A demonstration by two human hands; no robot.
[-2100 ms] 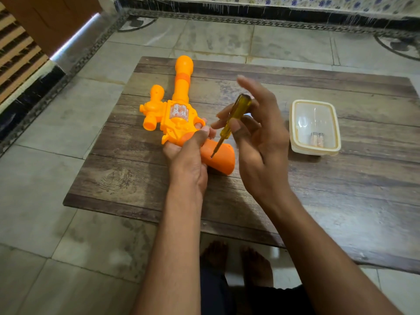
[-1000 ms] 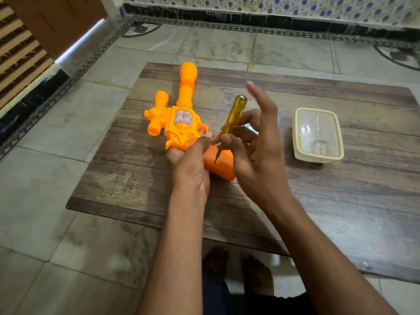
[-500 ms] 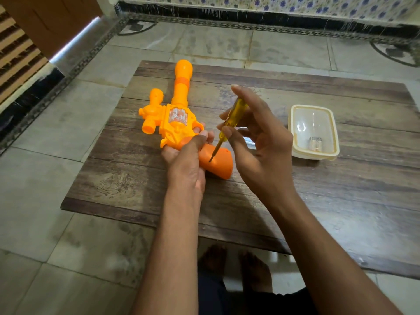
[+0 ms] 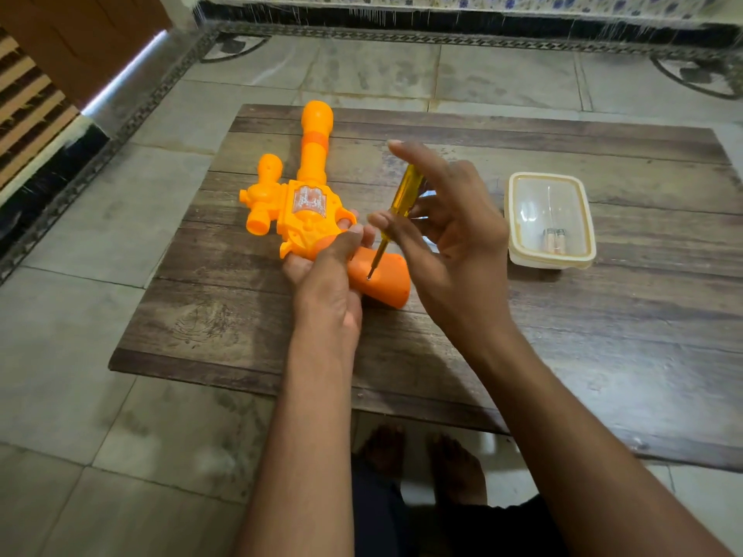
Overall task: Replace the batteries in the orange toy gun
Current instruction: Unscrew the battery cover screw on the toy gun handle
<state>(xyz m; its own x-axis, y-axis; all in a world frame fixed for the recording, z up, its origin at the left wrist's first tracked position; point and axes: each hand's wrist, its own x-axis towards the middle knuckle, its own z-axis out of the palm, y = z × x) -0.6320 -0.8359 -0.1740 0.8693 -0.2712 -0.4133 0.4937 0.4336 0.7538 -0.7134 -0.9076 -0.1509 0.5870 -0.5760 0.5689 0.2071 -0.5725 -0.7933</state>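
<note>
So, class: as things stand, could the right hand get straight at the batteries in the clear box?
Probably not: the right hand is shut on the screwdriver, and a lid seems to cover the clear box.

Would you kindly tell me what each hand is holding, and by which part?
The right hand holds the screwdriver by its yellow handle; the left hand grips the orange toy gun where body meets grip.

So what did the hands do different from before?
Not much. The right hand kept twisting the screwdriver: its fingers shifted around the yellow handle and the pointing finger lifted and came back down. The tip stayed on the toy gun grip. The left hand kept holding the gun down, and the plastic box with batteries stayed put.
</note>
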